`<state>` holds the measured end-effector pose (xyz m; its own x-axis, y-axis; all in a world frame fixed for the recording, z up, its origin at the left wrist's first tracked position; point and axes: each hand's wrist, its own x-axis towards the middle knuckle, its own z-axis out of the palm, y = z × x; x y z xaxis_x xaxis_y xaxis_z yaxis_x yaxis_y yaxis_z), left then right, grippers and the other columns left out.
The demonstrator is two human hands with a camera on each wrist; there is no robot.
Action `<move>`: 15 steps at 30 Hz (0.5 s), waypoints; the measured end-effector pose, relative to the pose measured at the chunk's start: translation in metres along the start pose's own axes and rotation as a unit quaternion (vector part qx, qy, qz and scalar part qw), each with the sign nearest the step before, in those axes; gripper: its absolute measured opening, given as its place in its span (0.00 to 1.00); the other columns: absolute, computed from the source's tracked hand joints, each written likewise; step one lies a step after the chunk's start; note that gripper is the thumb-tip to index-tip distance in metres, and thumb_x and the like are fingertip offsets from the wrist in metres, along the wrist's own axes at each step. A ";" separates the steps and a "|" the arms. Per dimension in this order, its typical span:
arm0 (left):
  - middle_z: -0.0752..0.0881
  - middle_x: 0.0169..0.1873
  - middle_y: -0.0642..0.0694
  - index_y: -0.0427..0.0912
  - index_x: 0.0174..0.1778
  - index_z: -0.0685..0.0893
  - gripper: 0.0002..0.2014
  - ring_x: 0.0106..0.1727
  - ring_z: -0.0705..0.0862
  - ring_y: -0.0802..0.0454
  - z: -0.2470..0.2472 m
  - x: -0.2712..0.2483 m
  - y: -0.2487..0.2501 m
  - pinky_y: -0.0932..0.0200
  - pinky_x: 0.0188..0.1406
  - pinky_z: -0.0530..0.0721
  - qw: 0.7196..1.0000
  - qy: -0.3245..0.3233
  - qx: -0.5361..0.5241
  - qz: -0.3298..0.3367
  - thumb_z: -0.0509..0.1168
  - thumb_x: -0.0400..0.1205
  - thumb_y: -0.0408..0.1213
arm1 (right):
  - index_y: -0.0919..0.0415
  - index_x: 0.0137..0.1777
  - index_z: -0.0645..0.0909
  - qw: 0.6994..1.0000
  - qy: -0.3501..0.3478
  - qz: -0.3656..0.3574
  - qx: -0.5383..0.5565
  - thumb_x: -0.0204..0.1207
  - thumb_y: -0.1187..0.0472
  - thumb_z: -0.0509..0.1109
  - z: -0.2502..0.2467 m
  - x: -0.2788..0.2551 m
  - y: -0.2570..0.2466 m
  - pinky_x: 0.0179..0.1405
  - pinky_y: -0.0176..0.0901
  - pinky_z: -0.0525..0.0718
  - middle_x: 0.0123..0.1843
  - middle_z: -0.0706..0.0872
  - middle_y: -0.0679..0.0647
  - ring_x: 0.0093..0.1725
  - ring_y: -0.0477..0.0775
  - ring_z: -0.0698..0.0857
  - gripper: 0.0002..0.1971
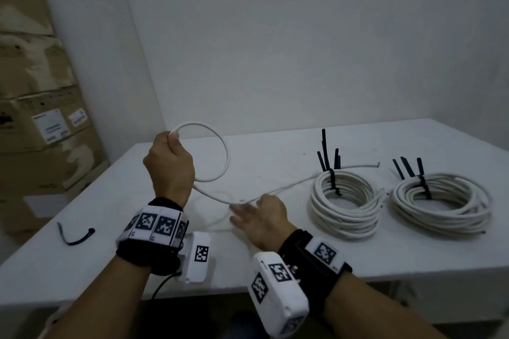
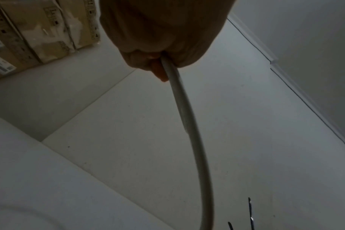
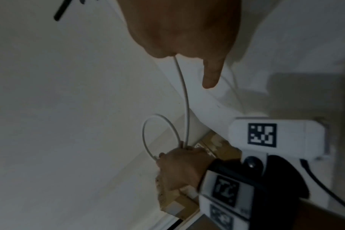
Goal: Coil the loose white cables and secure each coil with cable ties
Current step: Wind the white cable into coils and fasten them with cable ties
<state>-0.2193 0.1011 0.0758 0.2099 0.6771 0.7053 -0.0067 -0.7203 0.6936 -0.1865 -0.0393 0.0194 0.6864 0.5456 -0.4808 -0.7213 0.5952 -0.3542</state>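
My left hand [image 1: 169, 162] is raised over the white table [image 1: 115, 209] and grips one loop of the loose white cable [image 1: 227, 157] in its fist. The left wrist view shows the cable [image 2: 187, 116] leaving the closed fingers [image 2: 158, 38]. From the loop the cable runs down to my right hand [image 1: 264, 220], low over the table. There it passes between thumb and fingers [image 3: 183, 31], with one finger pointing straight out. Its free end [image 1: 377, 165] lies behind the coils.
Two finished white coils [image 1: 344, 215] [image 1: 440, 215] lie on the right of the table, each bound with black ties [image 1: 333, 181] [image 1: 424, 187]. A loose black tie [image 1: 75, 238] lies near the left front. Cardboard boxes [image 1: 41, 91] stand against the left wall.
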 end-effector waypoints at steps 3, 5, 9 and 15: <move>0.83 0.37 0.36 0.27 0.48 0.84 0.14 0.37 0.75 0.45 -0.009 -0.006 -0.003 0.64 0.34 0.63 1.000 -0.022 0.022 0.004 0.55 0.88 0.32 | 0.65 0.41 0.72 0.989 0.063 -0.134 -0.017 0.84 0.65 0.50 0.010 0.016 -0.015 0.33 0.47 0.81 0.35 0.78 0.61 0.30 0.58 0.80 0.13; 0.85 0.38 0.34 0.27 0.49 0.84 0.14 0.37 0.75 0.45 -0.017 -0.009 -0.007 0.63 0.34 0.63 0.998 -0.040 0.038 0.006 0.56 0.88 0.33 | 0.63 0.36 0.69 0.982 0.078 -0.160 -0.056 0.82 0.69 0.52 0.015 0.021 -0.030 0.26 0.42 0.73 0.29 0.72 0.58 0.25 0.54 0.70 0.13; 0.86 0.37 0.35 0.29 0.49 0.85 0.14 0.37 0.77 0.45 -0.026 -0.020 -0.014 0.62 0.33 0.64 0.993 -0.104 0.056 0.008 0.57 0.88 0.33 | 0.62 0.32 0.69 0.857 -0.002 -0.265 -0.441 0.83 0.68 0.56 0.024 0.016 -0.039 0.19 0.35 0.65 0.27 0.69 0.57 0.20 0.51 0.68 0.15; 0.82 0.28 0.44 0.33 0.47 0.87 0.13 0.29 0.77 0.50 -0.027 -0.032 -0.014 0.68 0.26 0.70 0.978 -0.200 0.051 0.019 0.59 0.87 0.35 | 0.63 0.57 0.85 0.613 -0.078 -0.357 -0.701 0.83 0.63 0.59 0.025 0.007 -0.041 0.18 0.24 0.67 0.38 0.82 0.53 0.24 0.43 0.72 0.14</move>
<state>-0.2521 0.0939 0.0476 0.5767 0.5521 0.6021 0.0722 -0.7686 0.6356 -0.1499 -0.0451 0.0502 0.7958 0.5553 0.2417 0.4711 -0.3169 -0.8232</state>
